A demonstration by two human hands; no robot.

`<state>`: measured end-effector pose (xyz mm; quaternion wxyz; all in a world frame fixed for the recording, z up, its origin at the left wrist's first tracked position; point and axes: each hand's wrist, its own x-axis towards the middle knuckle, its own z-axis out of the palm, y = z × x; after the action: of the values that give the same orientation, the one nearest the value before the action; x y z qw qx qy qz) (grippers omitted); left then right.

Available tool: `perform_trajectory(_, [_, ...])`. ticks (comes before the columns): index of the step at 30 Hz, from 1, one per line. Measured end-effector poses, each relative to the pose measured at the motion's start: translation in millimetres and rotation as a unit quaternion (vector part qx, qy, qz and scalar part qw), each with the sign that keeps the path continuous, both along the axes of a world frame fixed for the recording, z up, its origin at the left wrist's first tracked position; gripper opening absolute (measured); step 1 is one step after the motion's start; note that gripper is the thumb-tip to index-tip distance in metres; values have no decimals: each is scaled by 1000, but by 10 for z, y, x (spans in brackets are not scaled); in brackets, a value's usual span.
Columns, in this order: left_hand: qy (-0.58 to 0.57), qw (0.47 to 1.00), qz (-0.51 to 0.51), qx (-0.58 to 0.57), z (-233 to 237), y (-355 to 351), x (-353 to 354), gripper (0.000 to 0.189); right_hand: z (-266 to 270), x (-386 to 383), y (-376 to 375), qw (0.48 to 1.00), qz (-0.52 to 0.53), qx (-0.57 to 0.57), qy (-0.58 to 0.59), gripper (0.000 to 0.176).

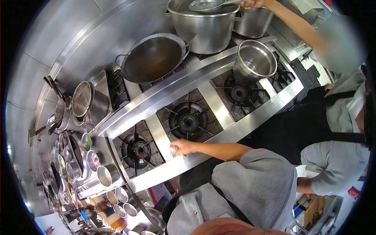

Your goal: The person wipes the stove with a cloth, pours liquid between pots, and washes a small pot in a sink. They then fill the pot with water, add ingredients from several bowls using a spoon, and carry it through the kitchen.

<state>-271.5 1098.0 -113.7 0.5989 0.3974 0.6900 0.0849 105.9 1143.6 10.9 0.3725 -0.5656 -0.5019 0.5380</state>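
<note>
My right hand [184, 147] is closed around a small, crumpled whitish cloth [173, 150]. It rests on the bare steel strip [161, 138] between the left burner [141, 150] and the middle burner [188, 122]. My right arm reaches across the stove's front edge. Of my left hand [176, 191], only a bit of skin shows low beside the apron, below that edge; its fingers are hidden.
A co-worker's hand [252, 3] holds a ladle [205, 4] over a tall stockpot [203, 31]. A wok of brown liquid [154, 58] sits behind the burners. A steel pot [256, 64] stands at the right burner. Containers [105, 176] crowd the left.
</note>
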Motion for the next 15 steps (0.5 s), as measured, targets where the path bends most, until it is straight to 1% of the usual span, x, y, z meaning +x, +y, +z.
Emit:
perform_trajectory(2, [1,1000,5,-8,-4,43,72,35,70,184,248,983,-115,116,-83,45])
perform_trajectory(4, [1,1000,10,-15,-25,86,64,35,400,382,594,975,-131,128,-122,40])
perform_trajectory(6, [0,1000,7,-22,-43,139,5,35,569,412,1015,946,-140,152,-248,38])
perform_trajectory(7, [0,1000,5,-27,-42,166,-52,35,526,382,1252,925,-157,215,-272,35])
perform_trajectory(8, [1,1000,2,-31,-46,200,-106,35,455,352,1507,898,-175,275,-295,33])
perform_trajectory(10, [5,999,-8,-45,-37,253,-266,35,266,270,1961,845,-154,326,-394,28])
perform_trajectory(12, [10,998,-22,-57,-12,315,-376,35,-205,290,2423,822,-43,336,-457,23])
perform_trajectory(13, [11,998,-23,-63,6,349,-412,35,-614,289,2620,815,-4,298,-496,21])
perform_trajectory(14, [13,997,-25,-68,15,392,-452,35,-705,367,2675,821,-10,292,-491,21])
perform_trajectory(15, [17,997,-26,-71,24,418,-516,35,-760,392,2681,814,-13,313,-489,21])
